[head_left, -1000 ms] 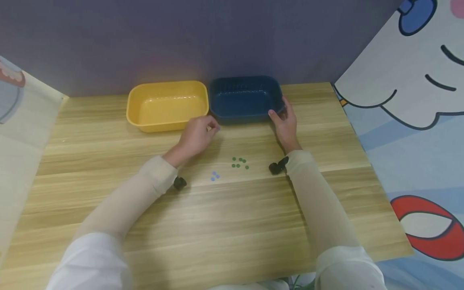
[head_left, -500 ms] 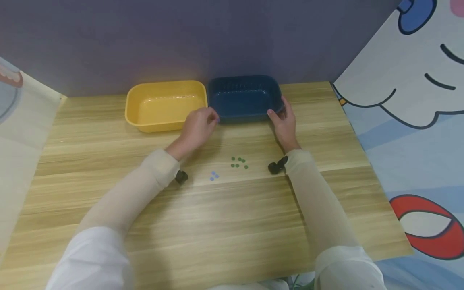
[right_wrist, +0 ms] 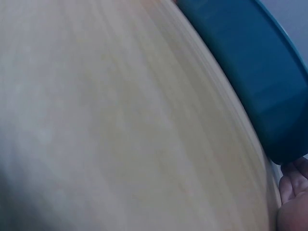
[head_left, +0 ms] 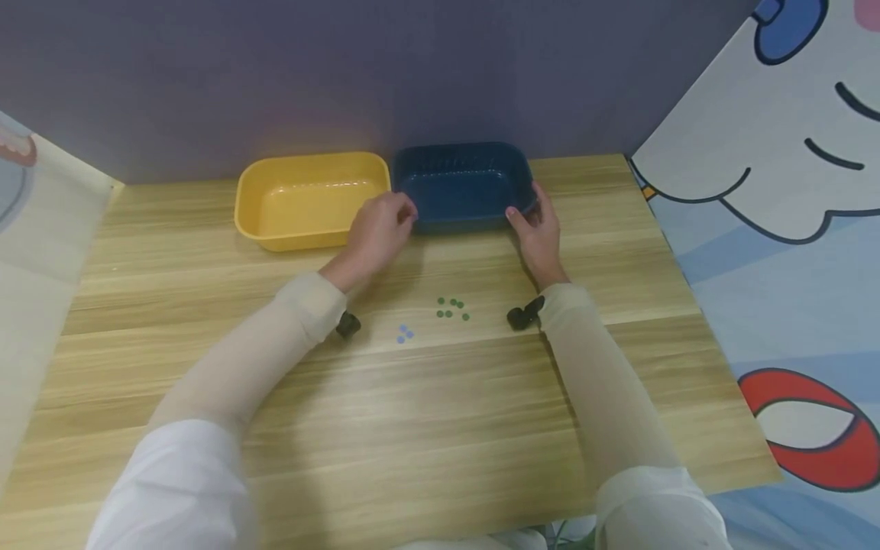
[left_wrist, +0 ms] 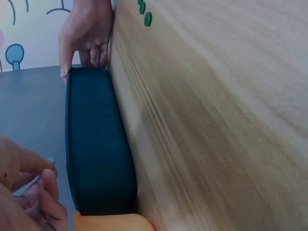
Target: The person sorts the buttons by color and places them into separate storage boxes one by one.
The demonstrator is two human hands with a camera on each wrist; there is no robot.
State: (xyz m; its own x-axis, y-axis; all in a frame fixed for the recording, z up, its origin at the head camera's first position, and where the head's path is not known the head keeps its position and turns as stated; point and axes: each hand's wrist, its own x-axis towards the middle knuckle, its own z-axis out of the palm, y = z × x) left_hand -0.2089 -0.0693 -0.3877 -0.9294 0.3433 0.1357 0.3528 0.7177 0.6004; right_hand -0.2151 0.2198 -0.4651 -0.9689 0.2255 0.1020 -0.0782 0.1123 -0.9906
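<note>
My left hand (head_left: 380, 231) is over the near edge where the yellow tray (head_left: 312, 243) and the dark blue tray (head_left: 461, 191) meet. Its thumb and fingertips pinch a small blue button (left_wrist: 51, 160), mostly covered by the fingers. My right hand (head_left: 541, 238) grips the blue tray's near right corner, with the thumb at the rim and the other fingers around the outside. Several green buttons (head_left: 449, 314) lie on the table in front of the blue tray. A small cluster of blue buttons (head_left: 409, 334) lies just nearer and to the left.
Both trays stand side by side on the wooden table (head_left: 440, 428), against a grey back panel (head_left: 309, 76). A wall with cartoon drawings (head_left: 797, 298) runs along the right side. Dark wrist cameras (head_left: 520, 318) sit close above the tabletop.
My left hand has moved up and slightly away from me, from in front of the trays to their rims, still pinching the blue button. My right hand keeps its grip on the blue tray.
</note>
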